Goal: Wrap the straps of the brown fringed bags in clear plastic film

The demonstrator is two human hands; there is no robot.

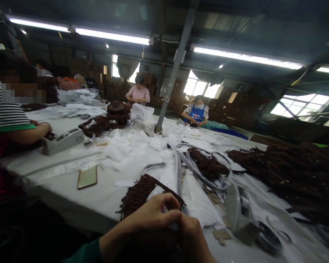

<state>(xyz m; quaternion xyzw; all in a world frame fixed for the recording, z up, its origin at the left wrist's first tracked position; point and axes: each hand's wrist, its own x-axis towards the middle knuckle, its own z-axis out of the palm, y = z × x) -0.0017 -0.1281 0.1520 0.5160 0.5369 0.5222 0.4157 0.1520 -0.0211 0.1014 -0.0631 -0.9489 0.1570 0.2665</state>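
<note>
One brown fringed bag [138, 191] lies at the table's [61, 191] near edge, by the left hand [155, 213] and right hand [191, 227], fingers curled together; whether they grip anything is hidden. It looks light, limp, best held by its body, not the strands. Rightward stands a tape dispenser [237, 217].

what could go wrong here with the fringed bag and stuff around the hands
The fringed bag might snag its strands on the left hand close by. The right hand might bump the tape dispenser to its right. The phone lies uncovered on the table and might get knocked.
</note>
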